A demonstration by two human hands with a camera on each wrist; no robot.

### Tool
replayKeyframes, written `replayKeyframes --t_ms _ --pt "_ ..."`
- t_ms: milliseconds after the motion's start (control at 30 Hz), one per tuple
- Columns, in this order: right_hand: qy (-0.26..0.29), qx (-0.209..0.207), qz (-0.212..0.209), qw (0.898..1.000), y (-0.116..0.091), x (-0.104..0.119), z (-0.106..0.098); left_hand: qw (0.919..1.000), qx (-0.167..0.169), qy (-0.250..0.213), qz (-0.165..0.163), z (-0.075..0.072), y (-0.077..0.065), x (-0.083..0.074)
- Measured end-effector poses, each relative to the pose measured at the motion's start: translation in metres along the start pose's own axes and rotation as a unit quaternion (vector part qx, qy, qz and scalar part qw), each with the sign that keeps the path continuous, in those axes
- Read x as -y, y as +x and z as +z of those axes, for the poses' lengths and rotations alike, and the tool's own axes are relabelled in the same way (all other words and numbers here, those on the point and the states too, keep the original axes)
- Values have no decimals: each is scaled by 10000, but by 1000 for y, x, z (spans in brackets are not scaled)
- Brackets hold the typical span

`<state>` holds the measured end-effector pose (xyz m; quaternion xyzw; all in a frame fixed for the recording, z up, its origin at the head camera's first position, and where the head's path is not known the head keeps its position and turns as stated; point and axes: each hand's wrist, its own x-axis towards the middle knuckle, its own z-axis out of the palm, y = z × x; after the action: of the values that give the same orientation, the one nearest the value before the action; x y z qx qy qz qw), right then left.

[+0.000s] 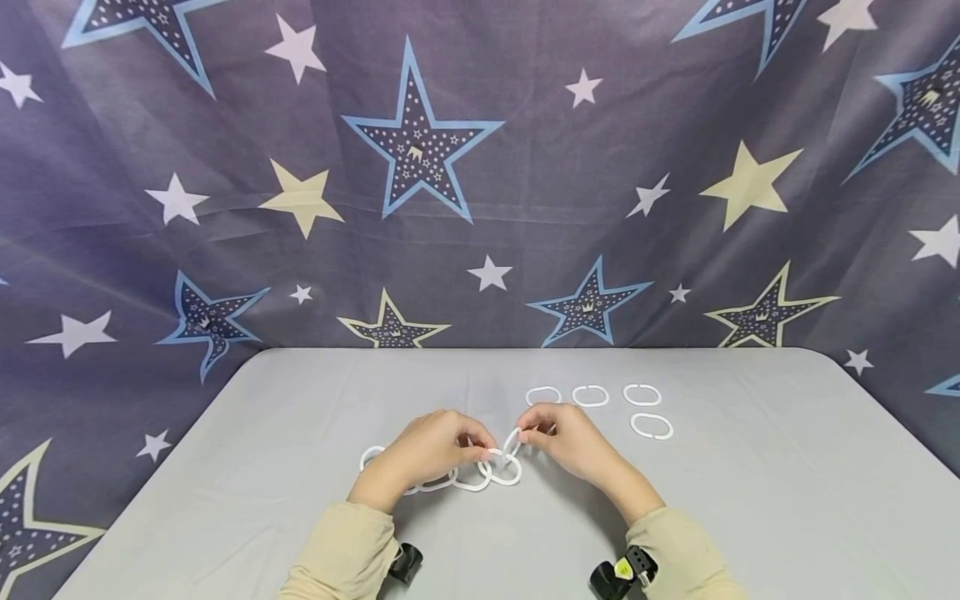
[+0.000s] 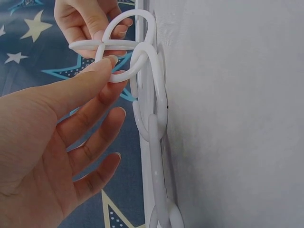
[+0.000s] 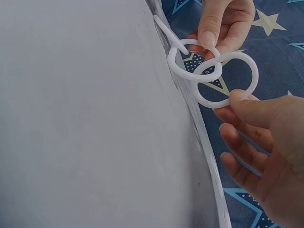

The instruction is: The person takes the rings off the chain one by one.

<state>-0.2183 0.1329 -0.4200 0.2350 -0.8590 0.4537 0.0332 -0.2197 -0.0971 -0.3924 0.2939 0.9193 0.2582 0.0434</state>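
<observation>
My left hand [image 1: 442, 450] pinches a white oval plastic link [image 2: 153, 28] between thumb and finger. That link is the end of a white chain [image 1: 472, 486] trailing left along the table, partly hidden behind the left hand and forearm. My right hand [image 1: 570, 437] pinches another white link [image 3: 255, 71] by its edge. In the right wrist view this link crosses the left hand's link, and the two look hooked through each other. Both links are raised a little off the table. The other fingers of both hands are spread loosely.
Several loose white links [image 1: 591, 396] lie beyond and to the right of the right hand, one of them [image 1: 652, 427] nearer than the rest. The grey table [image 1: 750, 500] ends at a star-patterned cloth [image 1: 525, 183]. Black wrist devices [image 1: 406, 563] sit below both sleeves.
</observation>
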Motion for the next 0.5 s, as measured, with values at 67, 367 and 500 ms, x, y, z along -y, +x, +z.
replayKeyframes --t_ms 67,367,500 --pt "-7 -17 -29 10000 0 0 0 10000 1 -22 22 0 0 0" --pt "-117 -111 29 9999 -1 -3 1 10000 34 -29 25 -1 0 -1" --pt "-120 -145 45 9998 -1 -2 0 10000 32 -36 28 0 0 -1"
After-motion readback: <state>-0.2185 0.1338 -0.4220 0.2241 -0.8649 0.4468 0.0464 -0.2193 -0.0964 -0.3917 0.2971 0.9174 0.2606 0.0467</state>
